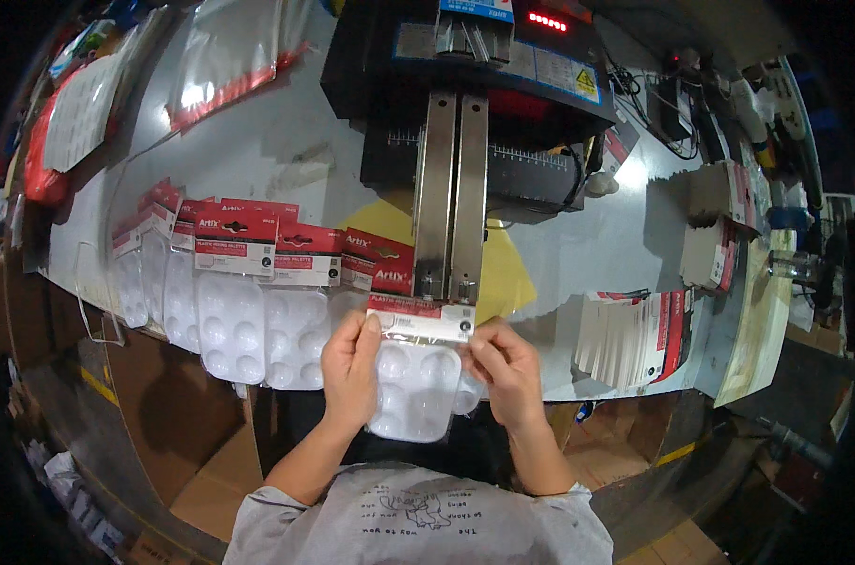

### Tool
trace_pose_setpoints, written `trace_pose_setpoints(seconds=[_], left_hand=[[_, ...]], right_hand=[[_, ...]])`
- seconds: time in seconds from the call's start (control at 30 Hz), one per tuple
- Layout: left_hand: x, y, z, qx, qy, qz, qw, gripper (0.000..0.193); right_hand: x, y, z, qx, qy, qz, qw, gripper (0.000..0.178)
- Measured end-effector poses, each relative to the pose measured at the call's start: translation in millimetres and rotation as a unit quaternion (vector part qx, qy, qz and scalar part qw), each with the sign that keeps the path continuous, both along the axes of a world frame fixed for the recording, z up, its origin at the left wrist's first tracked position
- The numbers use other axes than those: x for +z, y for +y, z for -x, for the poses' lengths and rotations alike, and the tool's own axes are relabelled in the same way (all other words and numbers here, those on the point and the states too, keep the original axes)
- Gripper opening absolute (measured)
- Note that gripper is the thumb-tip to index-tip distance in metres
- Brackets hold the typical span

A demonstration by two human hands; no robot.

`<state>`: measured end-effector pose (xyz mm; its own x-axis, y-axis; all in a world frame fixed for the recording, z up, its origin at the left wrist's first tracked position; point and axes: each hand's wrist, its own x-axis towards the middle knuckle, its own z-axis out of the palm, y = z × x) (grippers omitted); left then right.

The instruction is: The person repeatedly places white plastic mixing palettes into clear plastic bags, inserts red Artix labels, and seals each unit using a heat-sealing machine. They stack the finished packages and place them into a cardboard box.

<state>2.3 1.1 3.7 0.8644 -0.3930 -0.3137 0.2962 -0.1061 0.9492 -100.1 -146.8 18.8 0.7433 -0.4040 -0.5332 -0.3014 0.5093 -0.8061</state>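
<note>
Palette [413, 391], white with round wells, is showing between my two hands at the near edge of the table [583, 247], and a red and white card [423, 323] is running across its top. My left hand [350, 369] is gripping the card's left end between thumb and fingers; my right hand [508, 372] is pinching the card's lower right corner, perhaps with some clear plastic caught along with it. A further white rim [467, 394] is peeking out at the lower right, and I can't tell whether it is belonging to a second palette.

As I judge it, I am lining the card up with the near ends of two metal bars [437, 188] jutting from the black machine [371, 66]. The card is lying right at those ends, though I can't tell whether it is touching them. The next move is probably calling for both hands to be guiding the card evenly, upper edge square to the bars, without my fingertips straying under the metal. On my left, carded palettes [230, 325] are lying in an overlapping row; on my right, a stack of cards [625, 344] is resting near the table's edge.
</note>
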Motion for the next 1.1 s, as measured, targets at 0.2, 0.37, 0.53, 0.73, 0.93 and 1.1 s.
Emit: trace_pose_setpoints(seconds=[0.2,0.37,0.53,0.73,0.93,1.1], left_hand=[[-28,-16,-19,-0.028,-0.118,-0.066,0.990,0.021],[-46,-12,-13,-0.010,-0.106,-0.050,0.993,0.021],[-14,10,-27,-0.020,-0.141,-0.173,0.975,0.021],[53,64,-99,0.091,-0.401,-0.459,0.788,0.027],[-34,-16,8,-0.157,-0.437,-0.353,0.812,0.036],[-49,-42,33,-0.137,-0.421,-0.258,0.859,0.023]], right_hand=[[-36,-12,-13,-0.020,-0.042,0.093,0.995,0.012],[-34,-9,-16,-0.014,-0.011,0.113,0.993,0.011],[24,-28,5,0.044,0.019,0.542,0.839,0.018],[49,-125,64,-0.064,0.311,0.757,0.572,0.051],[20,-134,75,-0.095,0.346,0.738,0.571,0.071],[36,-122,61,-0.139,0.373,0.724,0.562,0.066]])
